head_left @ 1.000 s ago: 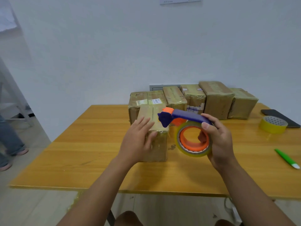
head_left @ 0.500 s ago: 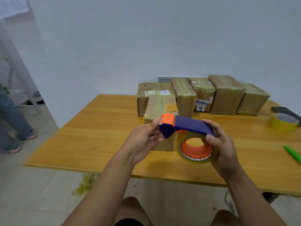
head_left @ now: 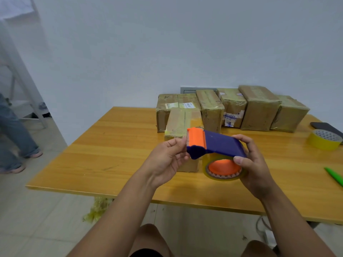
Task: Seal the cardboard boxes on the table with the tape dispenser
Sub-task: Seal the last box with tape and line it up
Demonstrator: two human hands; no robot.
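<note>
Holding, head view: your right hand (head_left: 254, 164) grips the tape dispenser (head_left: 215, 147) at frame centre, above the near box (head_left: 181, 123). Changed: your left hand (head_left: 167, 160) has left that box and now pinches the tape end at the orange cutter (head_left: 195, 138); judged, pull-out comes next. Long axis runs left-right, cutter pointing frame-left.

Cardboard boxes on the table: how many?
6. Five in a row along the wall; one nearer, behind the tape dispenser. More could be hidden.
</note>
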